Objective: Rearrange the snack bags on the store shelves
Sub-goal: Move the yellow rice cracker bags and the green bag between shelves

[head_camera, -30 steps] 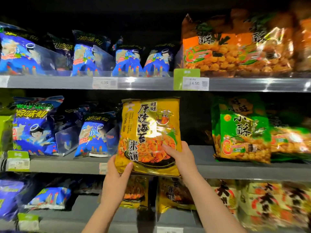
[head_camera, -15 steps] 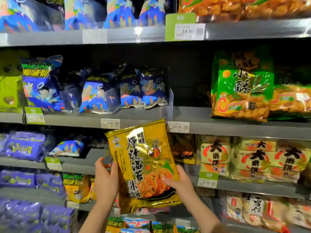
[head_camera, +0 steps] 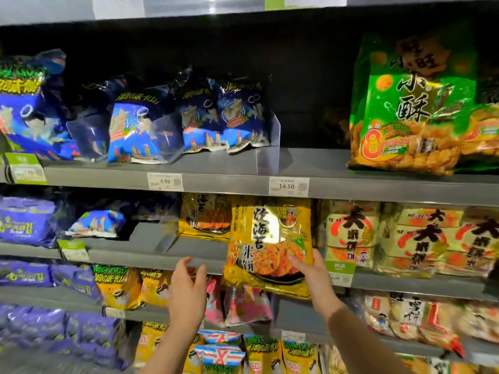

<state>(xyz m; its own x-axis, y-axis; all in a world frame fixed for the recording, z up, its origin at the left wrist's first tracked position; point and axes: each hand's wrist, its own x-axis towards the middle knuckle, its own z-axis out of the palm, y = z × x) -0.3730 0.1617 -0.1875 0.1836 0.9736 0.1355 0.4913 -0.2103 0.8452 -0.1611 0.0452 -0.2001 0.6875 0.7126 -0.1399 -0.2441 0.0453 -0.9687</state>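
A yellow rice-cracker bag (head_camera: 267, 244) stands upright at the front edge of the second visible shelf (head_camera: 151, 259), its top under the price rail. My right hand (head_camera: 314, 273) grips its lower right corner, thumb across the front. My left hand (head_camera: 187, 290) hovers just left of the bag with fingers loosely spread, touching nothing. A matching yellow bag (head_camera: 205, 217) sits further back on the same shelf, to the left.
Blue snack bags (head_camera: 224, 117) and a green bag (head_camera: 413, 109) fill the shelf above, with bare shelf between them behind a clear divider (head_camera: 268, 147). White-and-red cracker bags (head_camera: 405, 238) stand right of the yellow bag. Purple, yellow and pink bags crowd the lower shelves.
The yellow bag has moved down and right from the upper shelf level onto the lower shelf. My left hand has let go of it; the right hand still holds it.
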